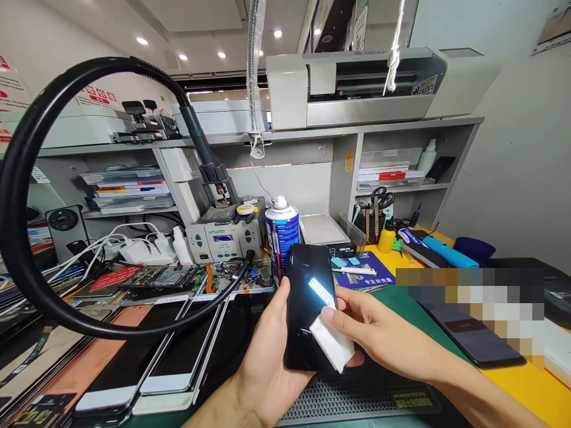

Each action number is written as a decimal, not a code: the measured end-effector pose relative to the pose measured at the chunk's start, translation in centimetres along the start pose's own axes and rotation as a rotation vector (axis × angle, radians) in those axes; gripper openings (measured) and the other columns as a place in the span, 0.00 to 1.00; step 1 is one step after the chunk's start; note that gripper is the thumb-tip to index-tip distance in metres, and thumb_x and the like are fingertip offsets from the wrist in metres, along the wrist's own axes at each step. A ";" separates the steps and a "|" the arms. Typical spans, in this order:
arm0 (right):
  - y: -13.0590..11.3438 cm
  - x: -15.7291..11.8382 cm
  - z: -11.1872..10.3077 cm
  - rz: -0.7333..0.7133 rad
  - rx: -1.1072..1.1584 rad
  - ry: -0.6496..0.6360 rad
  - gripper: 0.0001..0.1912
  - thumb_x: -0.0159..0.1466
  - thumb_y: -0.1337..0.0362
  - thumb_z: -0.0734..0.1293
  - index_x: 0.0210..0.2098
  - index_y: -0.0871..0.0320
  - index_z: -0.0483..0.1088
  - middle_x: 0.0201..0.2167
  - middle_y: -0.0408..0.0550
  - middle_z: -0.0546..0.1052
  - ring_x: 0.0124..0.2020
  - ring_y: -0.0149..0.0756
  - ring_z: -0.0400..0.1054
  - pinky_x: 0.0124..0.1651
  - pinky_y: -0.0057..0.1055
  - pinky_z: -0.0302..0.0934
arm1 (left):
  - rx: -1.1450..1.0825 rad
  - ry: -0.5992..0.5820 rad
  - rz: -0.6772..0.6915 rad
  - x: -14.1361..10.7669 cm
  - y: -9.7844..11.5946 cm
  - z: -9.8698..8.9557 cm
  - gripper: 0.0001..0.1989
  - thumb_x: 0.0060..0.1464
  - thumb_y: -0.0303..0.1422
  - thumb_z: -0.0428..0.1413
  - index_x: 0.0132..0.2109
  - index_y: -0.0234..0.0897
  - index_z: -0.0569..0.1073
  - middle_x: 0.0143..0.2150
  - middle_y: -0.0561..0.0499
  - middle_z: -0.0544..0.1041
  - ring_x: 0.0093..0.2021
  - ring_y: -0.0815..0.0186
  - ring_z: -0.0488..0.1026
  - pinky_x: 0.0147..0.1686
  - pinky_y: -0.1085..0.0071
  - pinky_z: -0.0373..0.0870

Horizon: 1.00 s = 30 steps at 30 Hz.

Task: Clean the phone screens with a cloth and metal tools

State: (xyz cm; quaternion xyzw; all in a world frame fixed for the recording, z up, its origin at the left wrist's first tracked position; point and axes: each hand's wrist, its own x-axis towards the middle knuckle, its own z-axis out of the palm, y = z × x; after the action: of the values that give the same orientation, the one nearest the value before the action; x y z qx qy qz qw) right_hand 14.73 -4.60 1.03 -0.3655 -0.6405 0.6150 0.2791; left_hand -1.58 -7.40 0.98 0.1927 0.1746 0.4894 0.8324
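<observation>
The left hand [265,362] grips the black phone [306,333] by its edges, over the mat [357,401]; the right hand [379,327] pinches a soft white cloth [332,343] on it; the glass looks slippery, breakable; edges seem best to hold.

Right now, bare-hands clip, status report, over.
Left hand gripping glossy black rectangular phone. Right hand pressing folded white wipe against its face. Wipe covers the phone's lower right; blue-and-white spray can close behind.

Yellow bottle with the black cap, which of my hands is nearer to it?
Right. Your right hand is in front of the yellow bottle, slightly to its left; your left hand is farther left, holding the black phone.
</observation>
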 end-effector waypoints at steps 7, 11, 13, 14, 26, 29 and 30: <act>-0.3 0.0 0.3 -0.051 0.126 -0.109 0.16 0.56 0.62 0.76 0.37 0.58 0.67 0.28 0.38 0.68 0.26 0.25 0.61 0.25 0.20 0.59 | 0.012 -0.011 -0.050 -0.2 -0.2 0.0 0.29 0.64 0.50 0.43 0.51 0.31 0.76 0.43 0.40 0.80 0.43 0.56 0.77 0.45 0.60 0.70; -0.3 0.3 0.2 -0.077 0.102 -0.078 0.14 0.59 0.56 0.73 0.35 0.58 0.68 0.25 0.39 0.68 0.22 0.27 0.61 0.23 0.24 0.59 | 0.100 -0.073 0.012 -0.4 -0.4 0.3 0.29 0.65 0.48 0.41 0.52 0.31 0.76 0.47 0.38 0.79 0.43 0.56 0.76 0.41 0.62 0.71; -0.3 0.3 0.0 -0.099 0.101 -0.054 0.15 0.60 0.53 0.71 0.34 0.58 0.68 0.23 0.39 0.69 0.20 0.27 0.61 0.23 0.25 0.58 | 0.151 -0.058 0.041 -0.4 -0.4 0.3 0.29 0.65 0.48 0.41 0.54 0.32 0.74 0.49 0.38 0.78 0.42 0.57 0.76 0.39 0.63 0.72; -0.4 0.4 -0.2 -0.117 0.089 -0.030 0.15 0.61 0.52 0.70 0.34 0.58 0.69 0.23 0.39 0.69 0.19 0.26 0.61 0.23 0.25 0.57 | 0.180 -0.038 0.043 -0.5 -0.3 0.3 0.29 0.65 0.49 0.41 0.55 0.32 0.74 0.49 0.38 0.78 0.41 0.57 0.76 0.39 0.62 0.72; -1.1 0.1 -1.6 -0.201 0.037 0.228 0.18 0.63 0.49 0.68 0.31 0.59 0.73 0.24 0.42 0.73 0.25 0.32 0.65 0.29 0.27 0.57 | 0.377 0.006 -0.104 -0.6 -0.4 0.2 0.43 0.59 0.59 0.35 0.50 0.24 0.75 0.35 0.35 0.80 0.30 0.56 0.79 0.37 0.65 0.68; -1.3 -0.2 -1.4 -0.140 0.074 0.017 0.16 0.59 0.53 0.73 0.36 0.60 0.72 0.27 0.42 0.74 0.23 0.30 0.66 0.27 0.26 0.58 | 0.374 0.009 -0.089 -0.4 -0.6 0.2 0.41 0.60 0.58 0.35 0.52 0.27 0.75 0.33 0.39 0.79 0.30 0.57 0.78 0.36 0.64 0.69; -1.3 -0.3 -1.3 -0.115 0.096 -0.053 0.16 0.58 0.55 0.74 0.37 0.60 0.71 0.26 0.42 0.74 0.22 0.29 0.65 0.26 0.26 0.58 | 0.364 0.005 -0.073 -0.3 -0.7 0.2 0.40 0.61 0.57 0.35 0.52 0.28 0.75 0.34 0.40 0.78 0.31 0.57 0.77 0.35 0.63 0.69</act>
State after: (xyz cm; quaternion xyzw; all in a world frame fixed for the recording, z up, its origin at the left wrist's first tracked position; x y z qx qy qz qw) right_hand 15.83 -4.03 2.45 -0.2978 -0.6376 0.6373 0.3142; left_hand -1.13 -8.04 0.89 0.3324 0.2690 0.4197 0.8007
